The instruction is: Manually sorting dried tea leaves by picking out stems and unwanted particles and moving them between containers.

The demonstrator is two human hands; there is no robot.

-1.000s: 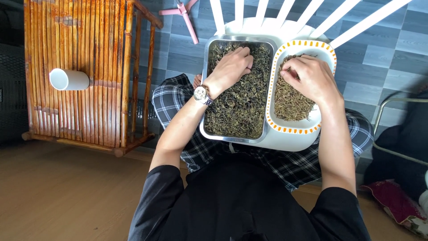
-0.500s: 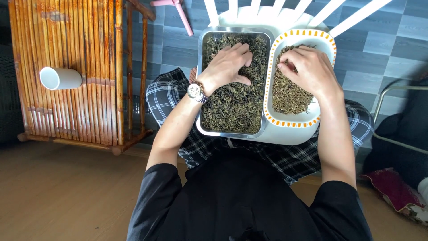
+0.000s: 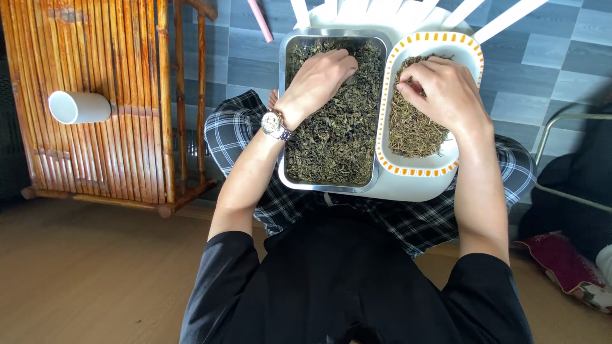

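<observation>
Since half a second ago, both hands sit lower in my view and the left hand point(image 3: 322, 78) has slid a little toward the tray's far right corner. It rests palm down on the dark leaves point(image 3: 331, 137) filling the steel tray point(image 3: 284, 114), fingers curled together into them, as if raking. Just right of the tray, touching it, the white dish point(image 3: 417, 175) holds paler stems point(image 3: 411, 130); my right hand point(image 3: 443, 89) hovers over it, fingertips point(image 3: 403, 86) pinching a small bit. Both containers rest on a white chair seat point(image 3: 389, 191) at my knees, within easy reach.
</observation>
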